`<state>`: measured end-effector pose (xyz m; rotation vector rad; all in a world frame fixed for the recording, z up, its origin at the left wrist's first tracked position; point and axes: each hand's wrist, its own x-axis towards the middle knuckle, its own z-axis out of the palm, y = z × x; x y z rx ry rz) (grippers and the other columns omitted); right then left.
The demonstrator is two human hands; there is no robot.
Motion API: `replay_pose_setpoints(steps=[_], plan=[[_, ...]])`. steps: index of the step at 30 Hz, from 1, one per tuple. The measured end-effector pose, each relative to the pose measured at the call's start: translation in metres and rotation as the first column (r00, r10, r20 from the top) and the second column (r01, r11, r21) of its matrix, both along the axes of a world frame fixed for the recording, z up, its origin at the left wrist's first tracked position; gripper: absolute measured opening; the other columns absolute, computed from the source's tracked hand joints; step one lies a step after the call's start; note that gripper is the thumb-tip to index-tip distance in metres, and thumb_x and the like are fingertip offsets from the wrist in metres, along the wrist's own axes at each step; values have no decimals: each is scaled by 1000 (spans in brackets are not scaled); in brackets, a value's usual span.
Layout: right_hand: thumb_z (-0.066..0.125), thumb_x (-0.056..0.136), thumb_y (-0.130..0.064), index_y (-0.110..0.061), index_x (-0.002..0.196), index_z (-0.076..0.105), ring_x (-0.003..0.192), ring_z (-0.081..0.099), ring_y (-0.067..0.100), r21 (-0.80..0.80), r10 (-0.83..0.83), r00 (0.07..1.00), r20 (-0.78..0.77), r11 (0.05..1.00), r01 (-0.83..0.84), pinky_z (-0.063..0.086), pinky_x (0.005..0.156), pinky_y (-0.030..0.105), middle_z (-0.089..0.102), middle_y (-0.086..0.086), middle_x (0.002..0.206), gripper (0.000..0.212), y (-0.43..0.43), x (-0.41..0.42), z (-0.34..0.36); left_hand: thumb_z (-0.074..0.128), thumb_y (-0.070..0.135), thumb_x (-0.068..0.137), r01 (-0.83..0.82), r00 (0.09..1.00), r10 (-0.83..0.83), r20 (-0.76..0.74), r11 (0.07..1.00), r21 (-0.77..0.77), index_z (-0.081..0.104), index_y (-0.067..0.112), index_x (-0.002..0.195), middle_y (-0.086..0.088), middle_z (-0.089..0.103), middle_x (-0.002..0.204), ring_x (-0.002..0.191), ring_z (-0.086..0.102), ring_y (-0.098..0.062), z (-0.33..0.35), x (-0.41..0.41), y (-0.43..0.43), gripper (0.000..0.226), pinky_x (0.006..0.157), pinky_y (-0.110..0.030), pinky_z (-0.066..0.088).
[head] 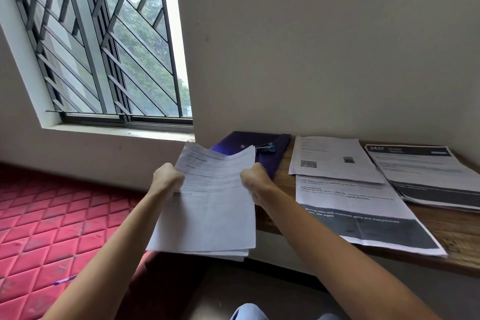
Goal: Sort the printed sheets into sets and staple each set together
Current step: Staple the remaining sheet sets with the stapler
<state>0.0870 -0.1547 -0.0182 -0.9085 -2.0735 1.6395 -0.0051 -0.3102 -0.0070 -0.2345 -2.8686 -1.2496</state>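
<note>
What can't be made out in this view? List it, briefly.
1. Head view: the shiny object on the purple folder is half behind the held stack of sheets and too small to identify.
2. Fine print on the QR-code sheet: blurred.
3. The 2437 stack: cut off by the right edge.
4. Sheet count in the held stack: only the edges show.

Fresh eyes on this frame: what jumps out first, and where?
At centre, the left hand and right hand grip a stack of printed sheets by its side edges. On the wooden table to the right lie a QR sheet, a dark-banded sheet and a 2437 pile. A barred window fills the upper left, with a red quilted mattress below it.
</note>
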Motion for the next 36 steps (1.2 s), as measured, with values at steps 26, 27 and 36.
replay_pose_setpoints(steps=[26, 27, 36], plan=[[46, 90, -2, 8, 143, 18, 125, 41, 36, 160, -81, 986, 142, 985, 58, 43, 102, 43, 32, 23, 143, 60, 57, -32, 0, 32, 14, 100, 220, 974, -228, 12, 922, -320, 41, -3, 135, -25, 46, 140, 128, 44, -38, 1, -60, 86, 40, 100, -34, 36], [46, 90, -2, 9, 143, 14, 128, 38, 39, 178, -82, 985, 153, 983, 54, 40, 105, 46, 29, 25, 144, 63, 54, -33, -1, 29, 15, 102, 222, 973, -231, 16, 909, -353, 43, -4, 134, -25, 47, 139, 129, 42, -39, 0, -59, 87, 40, 101, -33, 36], [42, 89, -18, 13, 134, 26, 104, 30, 25, 228, -153, 963, 220, 968, 102, 28, 84, 36, 33, 18, 123, 56, 50, -28, -6, 26, 30, 99, 131, 991, -124, 45, 887, -442, 47, 10, 133, -18, 30, 144, 129, 29, -36, -9, -54, 89, 45, 107, -39, 25]])
